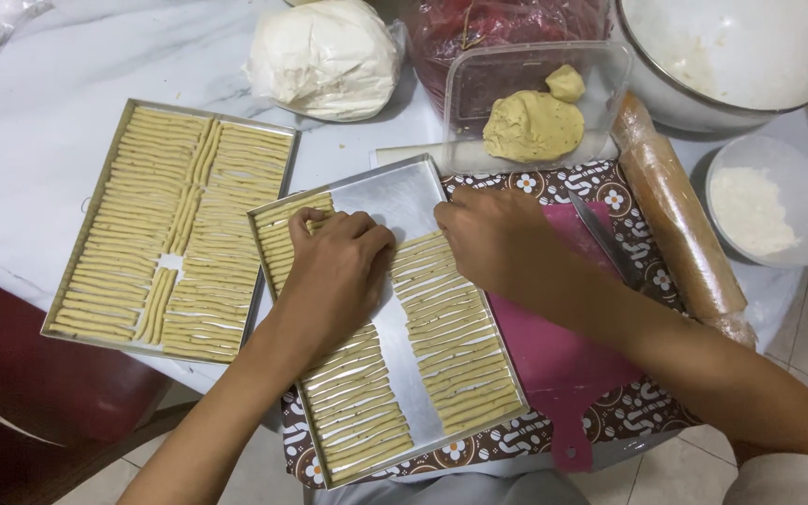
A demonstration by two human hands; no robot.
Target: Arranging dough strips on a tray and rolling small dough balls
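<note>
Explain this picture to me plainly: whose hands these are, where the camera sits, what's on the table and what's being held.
One picture, from a camera on the person's head, looking down. The left hand and right hand are that person's own, both resting on thin pale dough strips in the nearer shiny metal tray; what the fingers grip is hidden. A second, full metal tray lies left. Behind: a yellow dough lump in a clear plastic box, a wooden rolling pin, a pink cutting board.

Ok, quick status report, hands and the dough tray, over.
Left hand flat on dough sticks in near tray. Right hand at right column's top. Far tray full. Knife beside right wrist.
</note>
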